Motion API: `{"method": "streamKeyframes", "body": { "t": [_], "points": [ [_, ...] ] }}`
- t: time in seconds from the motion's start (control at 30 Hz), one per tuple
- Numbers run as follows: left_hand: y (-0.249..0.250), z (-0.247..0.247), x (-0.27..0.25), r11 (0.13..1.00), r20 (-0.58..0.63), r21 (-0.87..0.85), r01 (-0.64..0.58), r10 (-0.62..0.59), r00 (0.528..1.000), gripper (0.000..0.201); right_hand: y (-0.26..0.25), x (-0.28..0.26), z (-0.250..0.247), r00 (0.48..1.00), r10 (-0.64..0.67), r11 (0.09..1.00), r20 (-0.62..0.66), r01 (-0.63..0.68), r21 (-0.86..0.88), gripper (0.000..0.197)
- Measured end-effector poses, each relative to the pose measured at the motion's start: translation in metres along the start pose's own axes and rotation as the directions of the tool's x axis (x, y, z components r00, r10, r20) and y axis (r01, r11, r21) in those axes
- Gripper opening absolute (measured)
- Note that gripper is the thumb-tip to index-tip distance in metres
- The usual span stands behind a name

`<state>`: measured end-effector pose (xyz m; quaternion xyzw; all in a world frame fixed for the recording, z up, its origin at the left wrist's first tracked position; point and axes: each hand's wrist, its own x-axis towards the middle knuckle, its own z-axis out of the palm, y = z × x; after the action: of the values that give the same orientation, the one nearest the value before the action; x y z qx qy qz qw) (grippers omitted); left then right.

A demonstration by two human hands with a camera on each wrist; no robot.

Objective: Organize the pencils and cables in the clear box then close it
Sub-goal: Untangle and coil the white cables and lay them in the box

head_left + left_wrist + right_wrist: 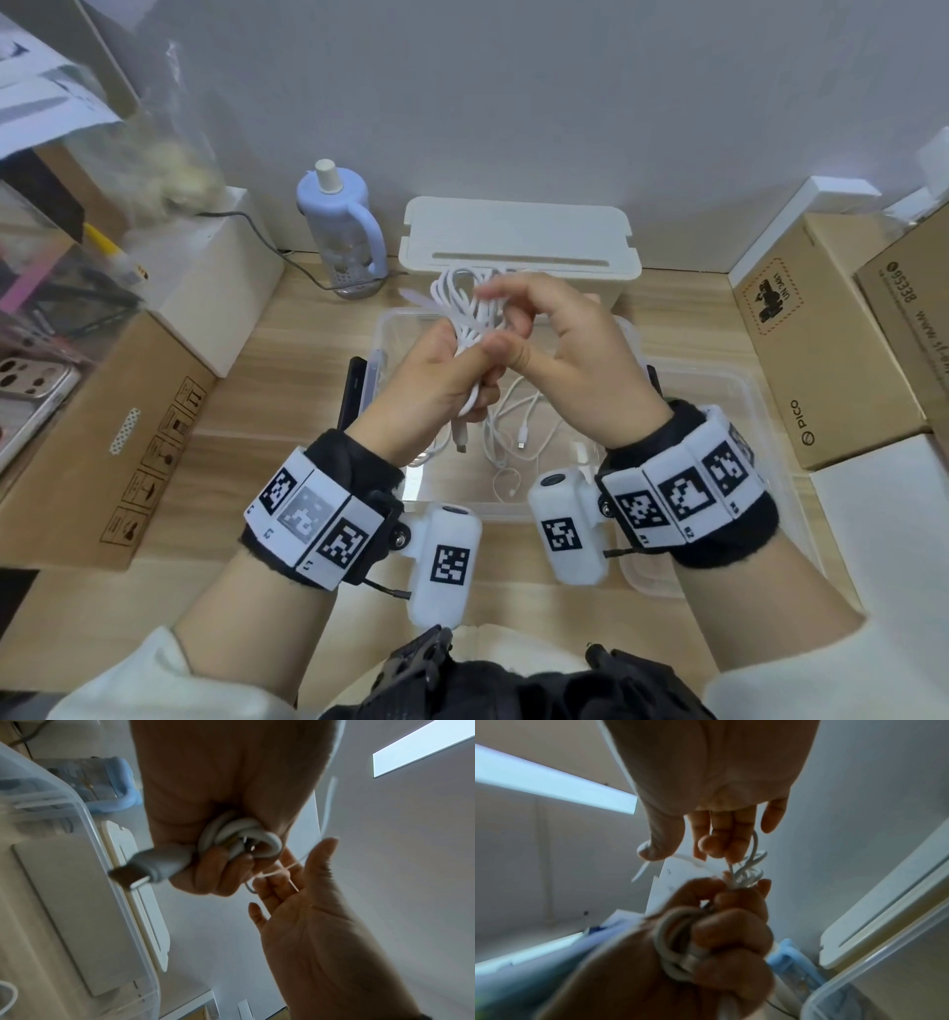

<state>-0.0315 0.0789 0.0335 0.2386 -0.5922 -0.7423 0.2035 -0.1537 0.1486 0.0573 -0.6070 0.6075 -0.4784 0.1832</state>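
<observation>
Nearest us, two wrist bands [318, 519] with black-and-white markers sit on the forearms, and just past them the hands meet over the clear box [518, 509]. The left hand [436, 380] is clamped in a fist around a coiled white cable [470, 313]; the left-wrist view shows the loops bunched tight under curled fingers [218, 870], with one grey-tipped plug [144, 870] poking out sideways. The bundle stands close to upright, its long axis running away from the person, loops fanning out on top toward the wall and a plug end [460, 437] dangling down toward the box. The right hand [560, 349] is half curled, thumb [506, 349] pressed against the left hand's thumb, fingers bent over the top of the loops. From the right wrist, its fingertips [721, 841] pinch a thin white strand [731, 871] rising out of the coil. So the hands are together, both on the same cable, held in the air above the box.

Down inside the box, a thinner white cable [513, 421] lies loose on the bottom, its small plug pointing toward the person. The box sits on the wooden surface [287, 390], and its lid [719, 411] lies beside it on the right. Behind stand a white cable organiser [518, 241] and a pale blue bottle [341, 226], with cardboard cartons [118, 437] on either flank.
</observation>
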Motion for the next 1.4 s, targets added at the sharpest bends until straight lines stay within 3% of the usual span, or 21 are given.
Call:
{"method": "streamKeyframes", "body": {
  "t": [0.07, 0.27, 0.4, 0.6, 0.83, 0.9, 1.0, 1.07, 1.13, 1.27, 1.4],
  "points": [
    [0.0, 0.0, 0.001, 1.0, 0.034, 0.011, 0.0, 0.0, 0.999, 0.019, 0.003, 0.001, 0.003, 1.0, -0.012, 0.997, -0.01, 0.011, -0.081, 0.015],
    [-0.002, -0.005, 0.005, 0.984, 0.049, -0.155, 0.086, -0.079, 0.996, 0.001, 0.007, 0.002, 0.002, 0.997, 0.025, 0.968, -0.078, -0.005, 0.25, 0.014],
    [-0.001, -0.008, 0.004, 0.973, -0.025, -0.21, 0.1, -0.107, 0.994, 0.005, 0.007, -0.001, 0.003, 0.999, -0.006, 0.947, -0.035, 0.017, 0.322, 0.011],
    [-0.004, -0.006, 0.008, 0.995, -0.118, 0.096, 0.01, 0.002, 0.993, 0.011, 0.006, -0.003, 0.008, 0.999, -0.042, 0.957, -0.034, 0.05, 0.284, 0.031],
    [-0.023, -0.004, 0.015, 0.939, -0.252, 0.344, -0.032, 0.125, 0.96, 0.012, 0.006, -0.008, 0.016, 0.999, -0.049, 0.973, -0.014, 0.051, 0.225, 0.023],
    [-0.024, -0.005, 0.015, 0.926, -0.251, 0.376, -0.025, 0.128, 0.96, 0.02, 0.003, -0.008, 0.013, 0.999, -0.031, 0.955, 0.015, 0.025, 0.294, 0.018],
    [-0.023, -0.011, 0.015, 0.968, -0.226, 0.244, 0.063, -0.006, 0.974, 0.032, 0.001, -0.007, 0.006, 0.999, 0.048, 0.882, 0.027, -0.055, 0.468, 0.016],
    [-0.02, -0.016, 0.014, 0.99, -0.174, -0.021, 0.139, -0.14, 0.975, 0.032, 0.001, -0.005, 0.001, 0.997, 0.075, 0.867, -0.02, -0.055, 0.495, 0.018],
    [-0.016, -0.02, 0.01, 0.95, -0.077, -0.252, 0.187, -0.213, 0.974, 0.036, 0.002, -0.003, -0.004, 0.995, 0.078, 0.877, -0.058, -0.04, 0.478, 0.017],
    [-0.006, -0.025, -0.001, 0.892, 0.154, -0.389, 0.232, -0.185, 0.971, 0.033, -0.001, 0.002, -0.015, 0.996, 0.054, 0.892, -0.076, -0.014, 0.452, 0.016],
    [-0.002, -0.025, -0.005, 0.864, 0.275, -0.437, 0.248, -0.134, 0.952, 0.031, -0.007, 0.003, -0.02, 0.999, 0.019, 0.899, -0.039, 0.0, 0.438, 0.014]
  ]
}}
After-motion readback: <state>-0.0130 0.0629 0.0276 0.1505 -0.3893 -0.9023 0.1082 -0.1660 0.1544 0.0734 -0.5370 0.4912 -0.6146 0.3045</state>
